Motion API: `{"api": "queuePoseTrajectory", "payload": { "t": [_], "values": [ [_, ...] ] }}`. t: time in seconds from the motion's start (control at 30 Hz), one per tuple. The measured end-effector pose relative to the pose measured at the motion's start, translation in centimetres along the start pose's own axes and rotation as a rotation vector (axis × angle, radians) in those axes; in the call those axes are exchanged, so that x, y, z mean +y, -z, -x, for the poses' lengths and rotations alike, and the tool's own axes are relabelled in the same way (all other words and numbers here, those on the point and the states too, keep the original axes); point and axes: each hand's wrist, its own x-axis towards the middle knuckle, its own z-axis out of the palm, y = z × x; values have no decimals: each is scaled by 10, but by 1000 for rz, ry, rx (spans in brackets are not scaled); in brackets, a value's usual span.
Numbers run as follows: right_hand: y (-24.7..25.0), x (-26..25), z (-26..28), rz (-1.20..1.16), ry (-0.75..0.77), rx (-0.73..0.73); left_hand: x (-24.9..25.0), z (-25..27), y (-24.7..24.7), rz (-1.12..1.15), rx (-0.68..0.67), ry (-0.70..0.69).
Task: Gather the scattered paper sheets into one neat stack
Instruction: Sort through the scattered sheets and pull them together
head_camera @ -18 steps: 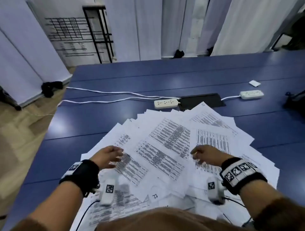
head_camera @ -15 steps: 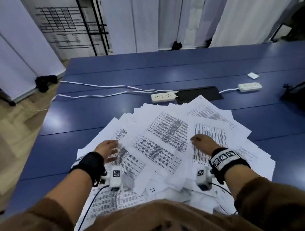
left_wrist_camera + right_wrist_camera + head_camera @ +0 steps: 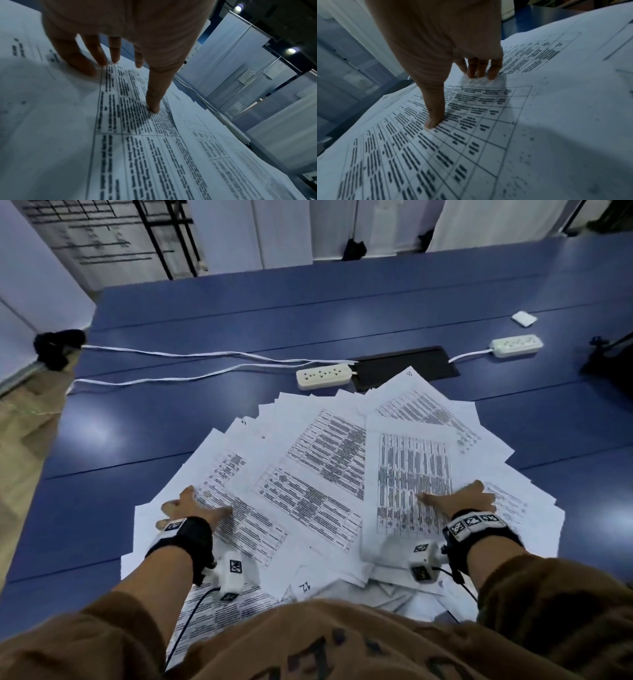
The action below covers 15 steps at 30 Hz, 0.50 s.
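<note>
Several white paper sheets (image 3: 322, 460) printed with tables lie fanned and overlapping on the blue table (image 3: 239, 313), right in front of me. My left hand (image 3: 191, 505) rests flat on the left side of the spread, fingers spread and straight; the left wrist view shows its fingertips (image 3: 153, 106) pressing a printed sheet (image 3: 137, 148). My right hand (image 3: 462, 498) lies flat on the right side, thumb out to the left. In the right wrist view its thumb and fingers (image 3: 435, 121) touch a table-printed sheet (image 3: 471, 135). Neither hand holds a sheet.
Two white power strips (image 3: 323, 375) (image 3: 517, 345) with cables (image 3: 191, 356) lie beyond the papers, beside a black cable hatch (image 3: 407, 369). A small white card (image 3: 523, 318) sits at the far right. White partition panels (image 3: 253, 231) stand behind the table.
Both hands slid outward and forward over the sheets and flattened, fingers spread. The head view tilted down and closer to the pile.
</note>
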Motion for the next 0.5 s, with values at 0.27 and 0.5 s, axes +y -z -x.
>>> {"api": "queuePoseTrajectory", "payload": {
  "t": [0.27,0.5],
  "values": [
    [4,-6,0,-18,75,-35,11,25,11,-74,-10,-156],
    [-28,-38,19,-41,453,-196,40,45,-3,65,-184,-335]
  ]
}}
